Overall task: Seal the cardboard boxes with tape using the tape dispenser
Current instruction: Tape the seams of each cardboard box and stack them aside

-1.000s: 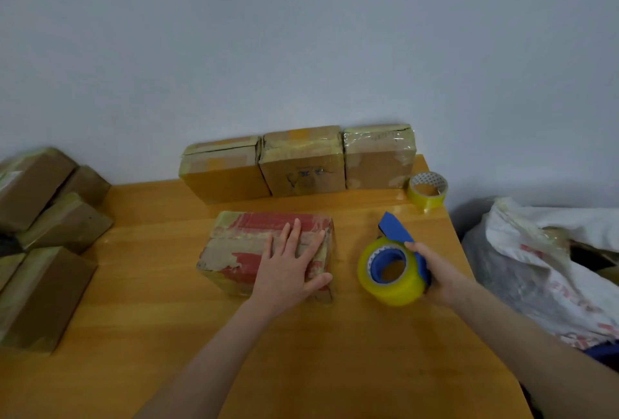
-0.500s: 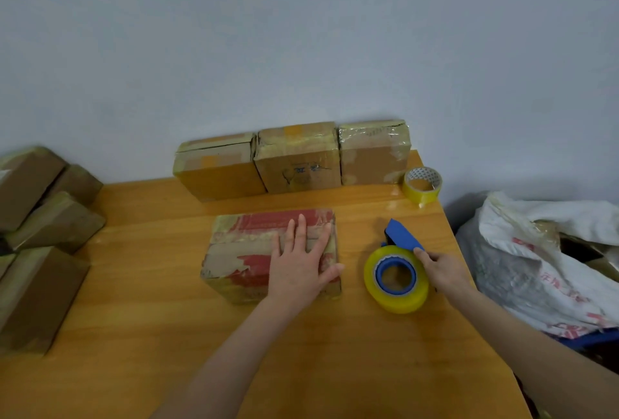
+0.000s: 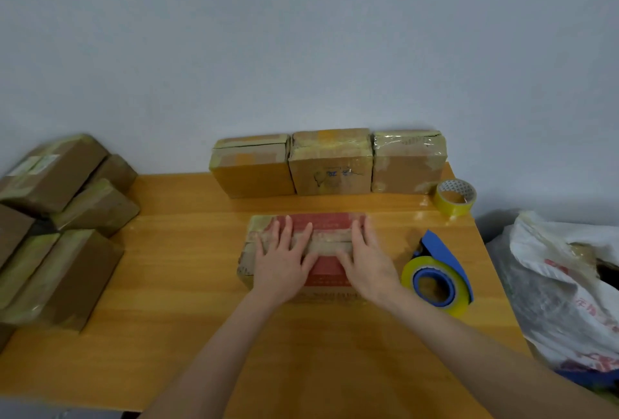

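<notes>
Left hand (image 3: 283,262) and right hand (image 3: 368,261) flat, fingers straight, pressing top of red-printed box (image 3: 321,273); tape dispenser (image 3: 437,279) on table (image 3: 187,267) just right of box, untouched; 3 taped boxes (image 3: 330,162) along wall

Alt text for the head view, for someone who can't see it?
Left hand and right hand lie flat on the red-printed box on the table. The tape dispenser sits untouched to its right, a row of taped boxes behind.

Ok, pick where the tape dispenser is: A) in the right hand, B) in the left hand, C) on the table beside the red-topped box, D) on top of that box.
C: the tape dispenser rests on the table; left hand and right hand lie flat on the red-topped box.
</notes>
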A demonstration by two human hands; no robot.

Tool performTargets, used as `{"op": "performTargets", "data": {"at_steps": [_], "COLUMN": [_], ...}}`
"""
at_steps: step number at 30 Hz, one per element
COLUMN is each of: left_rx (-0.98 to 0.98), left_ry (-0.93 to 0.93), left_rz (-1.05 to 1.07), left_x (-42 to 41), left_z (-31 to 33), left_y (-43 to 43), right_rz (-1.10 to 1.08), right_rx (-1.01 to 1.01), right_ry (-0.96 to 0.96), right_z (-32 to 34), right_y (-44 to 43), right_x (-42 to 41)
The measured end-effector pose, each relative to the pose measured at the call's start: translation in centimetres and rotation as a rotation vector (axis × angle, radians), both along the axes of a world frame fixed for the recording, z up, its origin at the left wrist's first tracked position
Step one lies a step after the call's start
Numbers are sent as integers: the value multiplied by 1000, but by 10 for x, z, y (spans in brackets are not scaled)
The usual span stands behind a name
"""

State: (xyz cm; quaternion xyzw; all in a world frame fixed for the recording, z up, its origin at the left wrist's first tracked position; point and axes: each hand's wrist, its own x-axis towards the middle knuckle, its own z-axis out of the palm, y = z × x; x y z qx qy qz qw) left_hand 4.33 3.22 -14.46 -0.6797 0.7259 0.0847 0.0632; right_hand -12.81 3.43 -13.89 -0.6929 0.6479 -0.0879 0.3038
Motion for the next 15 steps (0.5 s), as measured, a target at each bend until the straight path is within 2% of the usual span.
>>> {"op": "performTargets", "data": {"at_steps": [4,7,11,15], "left_rx": [-9,-47,-17,-24], "left_ry": [2,37,236,335], "left_rz": [-16,115,348,387], "left_x": [7,29,46,52], "left_z": [-4,-3,2,-3], "left_y": [-1,1,-3,-9], "right_rz": [-19,-25,-86,-160], "right_rx": [31,42,29,72], "right_ry": [45,84,79,68], "right_z": [-5,-1,-1,-3], "right_y": [1,-4,-14,-26], "right_x": [8,5,1,-1]}}
